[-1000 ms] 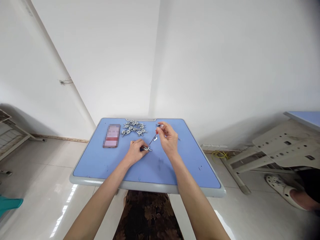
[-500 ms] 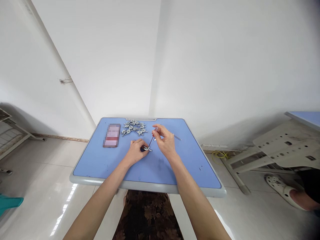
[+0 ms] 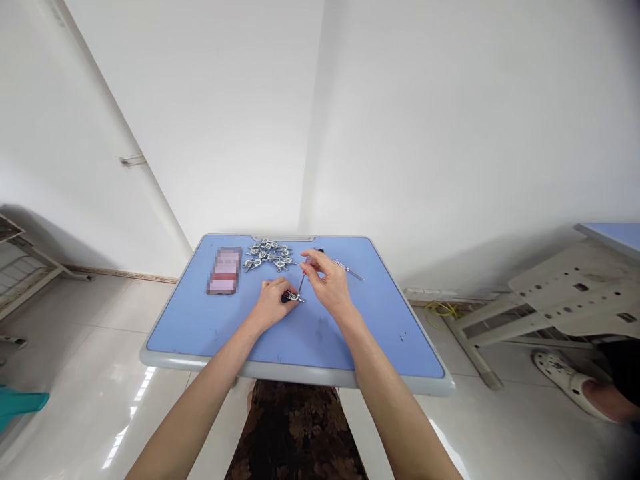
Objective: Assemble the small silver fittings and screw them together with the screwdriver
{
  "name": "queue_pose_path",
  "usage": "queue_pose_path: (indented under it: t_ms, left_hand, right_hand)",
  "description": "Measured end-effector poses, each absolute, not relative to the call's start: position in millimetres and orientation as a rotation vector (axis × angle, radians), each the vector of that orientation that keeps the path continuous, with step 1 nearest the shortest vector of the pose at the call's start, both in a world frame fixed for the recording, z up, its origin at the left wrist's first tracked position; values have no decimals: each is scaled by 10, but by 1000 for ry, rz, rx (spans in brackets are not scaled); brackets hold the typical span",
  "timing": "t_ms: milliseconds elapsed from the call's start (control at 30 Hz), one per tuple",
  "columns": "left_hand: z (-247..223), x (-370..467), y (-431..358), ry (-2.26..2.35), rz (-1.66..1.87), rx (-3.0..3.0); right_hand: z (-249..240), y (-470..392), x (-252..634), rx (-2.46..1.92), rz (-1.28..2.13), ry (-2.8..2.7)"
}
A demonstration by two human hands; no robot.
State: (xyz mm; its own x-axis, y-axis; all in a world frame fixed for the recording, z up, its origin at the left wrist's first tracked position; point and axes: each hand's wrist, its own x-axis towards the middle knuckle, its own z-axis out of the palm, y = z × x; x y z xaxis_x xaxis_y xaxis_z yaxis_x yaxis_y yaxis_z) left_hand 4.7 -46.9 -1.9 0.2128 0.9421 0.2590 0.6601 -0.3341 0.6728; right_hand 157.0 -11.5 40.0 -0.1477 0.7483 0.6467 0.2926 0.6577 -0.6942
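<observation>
On the blue desk (image 3: 200, 333), my left hand (image 3: 273, 301) is closed on a small metal part (image 3: 295, 298) and keeps it at the tabletop. My right hand (image 3: 326, 279) pinches the handle of a thin screwdriver (image 3: 302, 281) between thumb and fingers. The screwdriver stands nearly upright, its tip at the metal part. Several similar metal parts (image 3: 269, 255) lie in a loose group beyond my left hand. Behind my right hand, partly hidden by it, lies a slim metal tool (image 3: 353, 271).
A phone (image 3: 225, 271) with a blurred screen lies at the desk's left. White wall (image 3: 240, 133) rises behind. At the right are another desk frame (image 3: 560, 307), a yellow cable (image 3: 443, 309) and a person's foot in a white clog (image 3: 563, 380). A teal object (image 3: 23, 402) stands at the lower left.
My right hand has shifted slightly left, and the screwdriver is more upright. More of the slim tool behind it shows. My left hand keeps its hold.
</observation>
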Motion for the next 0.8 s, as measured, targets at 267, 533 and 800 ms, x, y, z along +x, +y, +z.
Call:
queue_pose_path:
  t_ms: [267, 533, 800]
  left_hand:
    - [-9, 40, -466, 1467, 905, 2055]
    - [-35, 41, -465, 1484, 899, 2094]
    - [-42, 2, -475, 1566, 907, 2193]
  right_hand:
    - [446, -180, 1501, -908, 455, -1737]
    - [456, -195, 1464, -891, 511, -1659]
    - [418, 118, 1857, -860, 902, -729]
